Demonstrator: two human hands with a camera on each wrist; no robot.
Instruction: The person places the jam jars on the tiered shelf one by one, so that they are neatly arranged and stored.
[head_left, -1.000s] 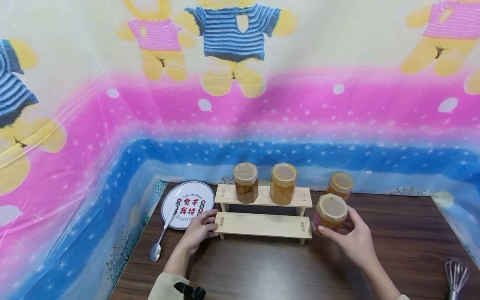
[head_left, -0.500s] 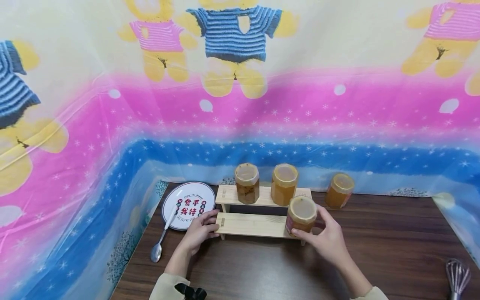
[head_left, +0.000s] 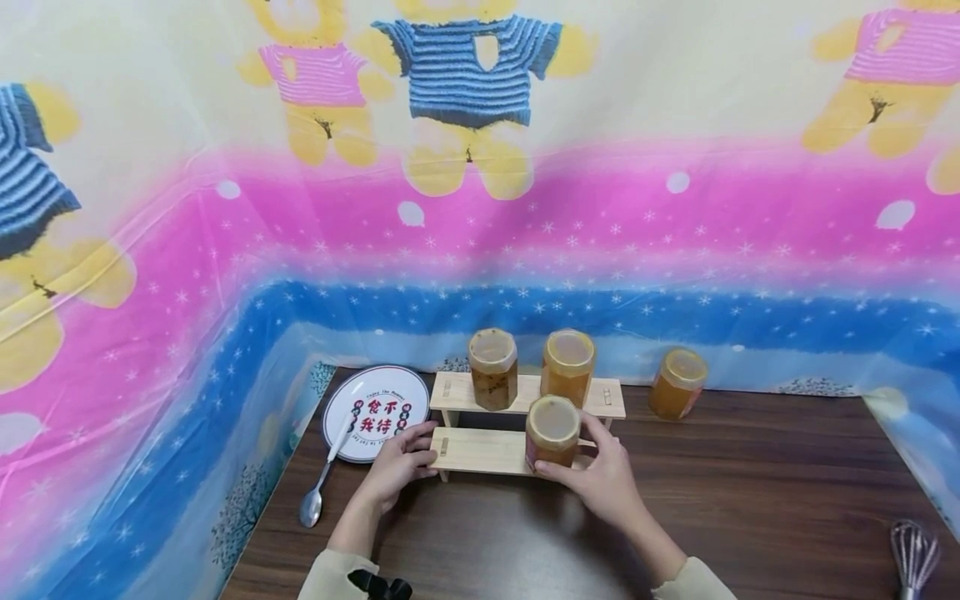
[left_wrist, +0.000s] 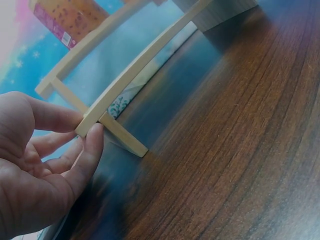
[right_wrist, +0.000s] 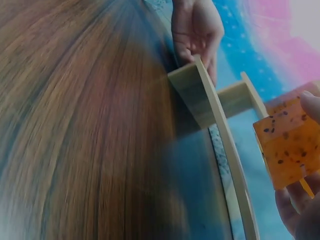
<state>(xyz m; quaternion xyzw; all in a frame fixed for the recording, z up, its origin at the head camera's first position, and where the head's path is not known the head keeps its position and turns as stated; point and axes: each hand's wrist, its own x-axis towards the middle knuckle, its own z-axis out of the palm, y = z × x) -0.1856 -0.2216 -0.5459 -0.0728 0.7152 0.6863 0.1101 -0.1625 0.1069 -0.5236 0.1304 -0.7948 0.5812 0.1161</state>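
Observation:
My left hand (head_left: 399, 468) pinches the left end of the lower board of a two-step wooden rack (head_left: 480, 450); in the left wrist view its thumb and fingers close on the board's end (left_wrist: 95, 117). My right hand (head_left: 613, 485) grips a jar of orange jam (head_left: 552, 433) with a pale lid, held upright over the lower step. Dark seeds show through the jar's wall (right_wrist: 290, 145) in the right wrist view, where the jar looks raised off the board. Two more jars stand on the upper step: a seeded one (head_left: 493, 383) and a plain amber one (head_left: 567, 375).
Right of the rack, a further amber jar (head_left: 678, 385) stands on the dark wooden table (head_left: 780, 483). A white plate (head_left: 352, 396) with red lettering lies at left, a spoon (head_left: 315, 496) leaning on it. A whisk (head_left: 913, 554) lies far right. Printed cloth hangs behind.
My right hand has carried the jar leftward, from beside the rack's right end to over its lower step. The left hand stays at the rack's left end.

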